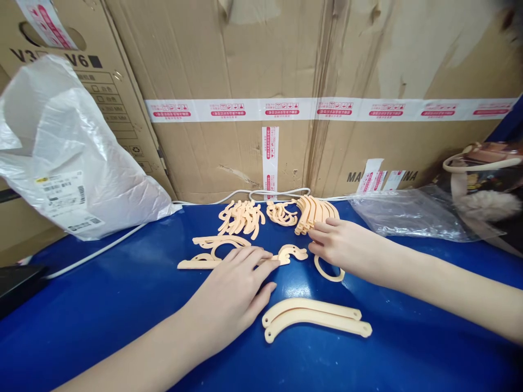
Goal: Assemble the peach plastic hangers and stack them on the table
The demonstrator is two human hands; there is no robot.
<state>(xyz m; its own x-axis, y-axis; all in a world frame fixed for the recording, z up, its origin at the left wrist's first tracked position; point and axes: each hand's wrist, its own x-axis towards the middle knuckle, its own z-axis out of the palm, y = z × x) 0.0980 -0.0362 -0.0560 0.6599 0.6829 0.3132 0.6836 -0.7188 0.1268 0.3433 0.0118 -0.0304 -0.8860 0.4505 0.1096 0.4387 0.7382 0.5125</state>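
Observation:
My left hand (pixel 241 288) lies palm down over cream, wooden-looking flat pieces, fingers stretched and thumb apart. Its fingertips touch the end of a small curved piece (pixel 292 251). Under and left of it are a straight strip (pixel 196 264) and a wavy strip (pixel 220 239), partly covered by the fingers. My right hand (pixel 339 245) is palm down with its fingers slightly apart, beside a stack of curved strips (pixel 314 212). Below its fingers lies a ring-shaped piece (pixel 335 278), partly hidden. Two long curved strips (pixel 314 318) with end holes lie nearer me.
Behind are piles of small curved pieces (pixel 241 218) and hooked pieces (pixel 281 213) on the blue surface (pixel 400 348). A white cable (pixel 102 247) runs along the back. A large carton (pixel 237 65), white plastic bag (pixel 69 152) and clear plastic bag (pixel 412 215) stand around.

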